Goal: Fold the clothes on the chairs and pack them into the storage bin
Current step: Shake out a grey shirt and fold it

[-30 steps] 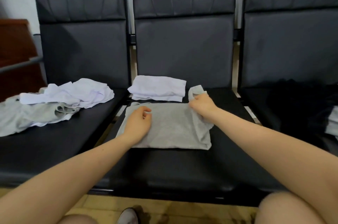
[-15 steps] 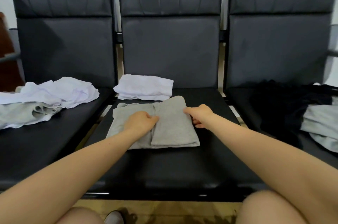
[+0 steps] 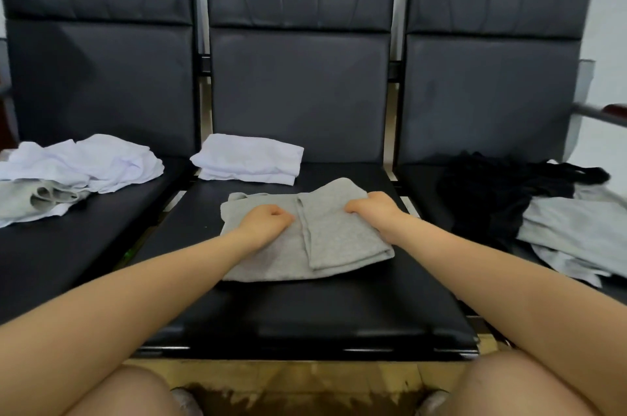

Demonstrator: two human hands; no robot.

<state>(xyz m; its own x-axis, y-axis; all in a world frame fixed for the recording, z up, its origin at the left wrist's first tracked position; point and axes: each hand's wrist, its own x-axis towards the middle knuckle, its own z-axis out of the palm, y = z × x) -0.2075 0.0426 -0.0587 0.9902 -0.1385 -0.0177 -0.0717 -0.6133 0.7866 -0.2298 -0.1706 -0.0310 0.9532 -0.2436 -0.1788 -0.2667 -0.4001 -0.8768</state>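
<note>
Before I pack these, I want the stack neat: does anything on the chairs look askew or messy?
Yes. The grey garment under both hands lies slightly crooked on the middle seat, its folded flap slanting. White and grey clothes sit crumpled on the left seat, black and grey ones heaped on the right.

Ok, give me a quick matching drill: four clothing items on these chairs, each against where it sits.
Items:
1. folded white garment
2. grey garment under both hands
3. crumpled black garment
4. loose white garment pile

Places:
A. right chair seat
B. middle seat, front
C. left chair seat
D. middle seat, back

Pairs: 1-D, 2-B, 3-A, 4-C
</note>
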